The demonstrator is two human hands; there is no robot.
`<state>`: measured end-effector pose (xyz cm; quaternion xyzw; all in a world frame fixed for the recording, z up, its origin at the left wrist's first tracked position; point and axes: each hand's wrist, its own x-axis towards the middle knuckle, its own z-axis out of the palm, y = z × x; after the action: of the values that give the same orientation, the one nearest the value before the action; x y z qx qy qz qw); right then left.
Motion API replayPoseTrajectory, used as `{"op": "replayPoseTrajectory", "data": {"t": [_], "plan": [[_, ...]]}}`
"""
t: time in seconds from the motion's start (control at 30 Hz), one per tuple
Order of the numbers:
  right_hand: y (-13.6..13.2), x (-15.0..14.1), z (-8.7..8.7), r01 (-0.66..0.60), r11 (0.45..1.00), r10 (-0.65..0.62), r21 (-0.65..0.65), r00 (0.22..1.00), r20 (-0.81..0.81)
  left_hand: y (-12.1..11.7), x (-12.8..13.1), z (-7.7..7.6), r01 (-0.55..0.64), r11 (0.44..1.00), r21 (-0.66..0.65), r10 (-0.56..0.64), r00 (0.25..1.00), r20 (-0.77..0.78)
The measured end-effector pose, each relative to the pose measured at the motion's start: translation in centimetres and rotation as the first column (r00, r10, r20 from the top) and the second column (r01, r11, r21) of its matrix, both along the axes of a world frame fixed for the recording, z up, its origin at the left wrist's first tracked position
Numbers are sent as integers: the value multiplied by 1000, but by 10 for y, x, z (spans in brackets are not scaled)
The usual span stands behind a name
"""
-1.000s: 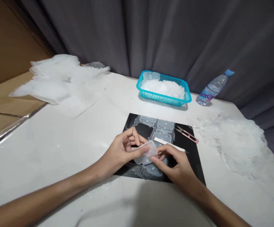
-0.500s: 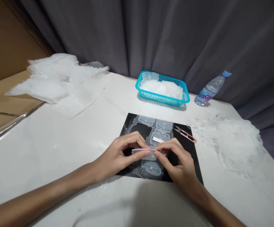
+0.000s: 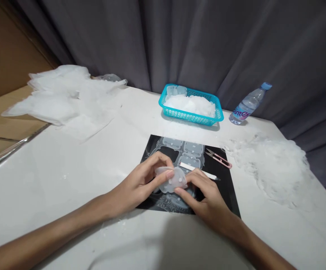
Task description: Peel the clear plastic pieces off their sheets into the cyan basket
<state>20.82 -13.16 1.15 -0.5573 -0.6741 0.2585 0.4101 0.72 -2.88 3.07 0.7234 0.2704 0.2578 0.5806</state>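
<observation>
My left hand [image 3: 143, 180] and my right hand [image 3: 205, 193] both pinch one small translucent plastic piece [image 3: 172, 180] with little studs, held just above a black mat [image 3: 227, 189]. Its broad face is tilted toward me. Under it on the mat lies a clear sheet of moulded pieces [image 3: 185, 150], with one cut-out gap at its left. A white-handled craft knife [image 3: 198, 170] rests on the mat just behind my right hand, apart from it. Pink thread snips [image 3: 218, 158] lie at the mat's right edge.
A turquoise basket [image 3: 191, 117] holding white plastic pieces stands behind the mat. A water bottle [image 3: 248, 104] lies at the back right. Heaps of thin plastic scraps [image 3: 272, 165] sit at right, stacked clear sheets [image 3: 58, 95] at back left. Grey curtain behind; cardboard at left.
The plastic piece was edge-on between my fingers half a second ago; now it is turned with its face toward me. Both hands stayed over the mat.
</observation>
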Motion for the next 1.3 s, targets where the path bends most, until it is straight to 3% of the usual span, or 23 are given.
{"op": "replayPoseTrajectory", "data": {"t": [0.23, 0.6, 0.77, 0.93, 1.13, 1.3], "plan": [[3, 2, 7, 37, 993, -32, 113, 998, -50, 2, 0, 5, 145, 979, 144, -118, 977, -179], [0, 5, 10, 57, 981, -39, 186, 994, -102, 2, -5, 5, 210, 965, 156, -184, 969, -166], [2, 5, 15, 99, 994, -92, 49, 989, -119, -5, -5, -1, 153, 964, 216, -109, 973, -201], [2, 11, 18, 57, 989, -74, -136, 989, -126, -13, -5, -1, 81, 978, 193, -39, 977, -211], [1, 14, 17, 19, 980, -58, -197, 979, -194, -14, -9, -1, 95, 974, 204, -44, 970, -239], [4, 14, 15, -65, 966, 21, -251, 984, -175, -11, -6, 1, 77, 988, 134, -52, 982, -183]]}}
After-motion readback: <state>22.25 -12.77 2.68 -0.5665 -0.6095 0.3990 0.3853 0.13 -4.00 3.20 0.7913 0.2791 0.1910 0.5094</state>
